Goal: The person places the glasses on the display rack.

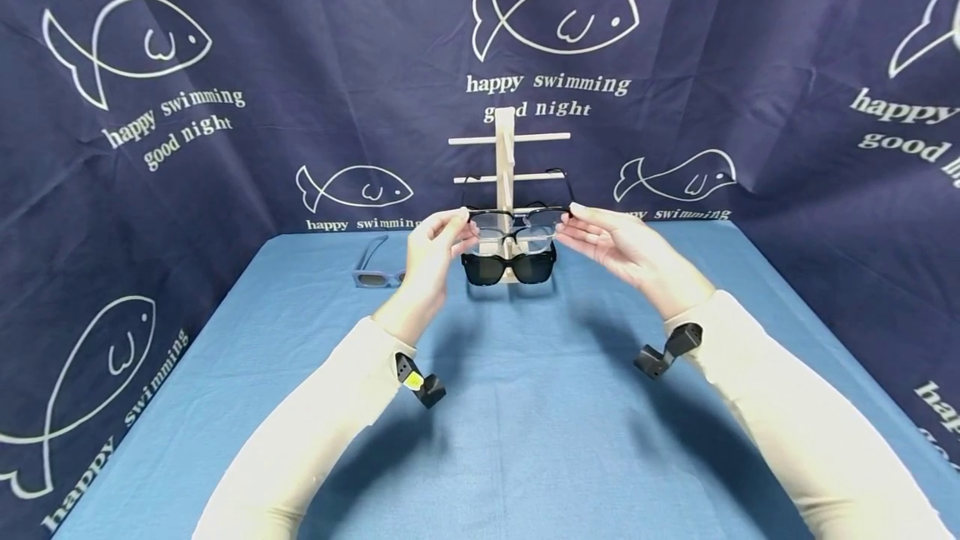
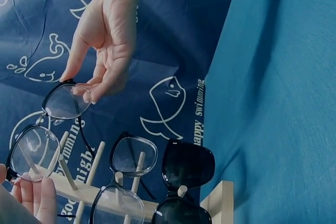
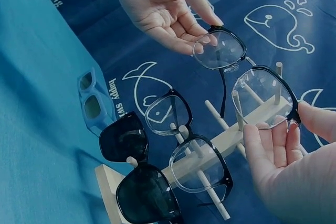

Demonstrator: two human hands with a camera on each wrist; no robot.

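Note:
Both hands hold one pair of eyeglasses with black upper rims and clear lenses, in front of a wooden display stand. My left hand pinches the left end of the frame, and my right hand pinches the right end. The temples point back toward the stand; whether they touch its pegs I cannot tell. Just below sits a second pair of clear eyeglasses on the stand. Under that pair are black sunglasses with dark lenses.
Blue-framed sunglasses lie on the blue tablecloth left of the stand, partly behind the left hand. A thin upper peg sticks out sideways from the post. Dark blue fish-print fabric hangs behind and at the sides.

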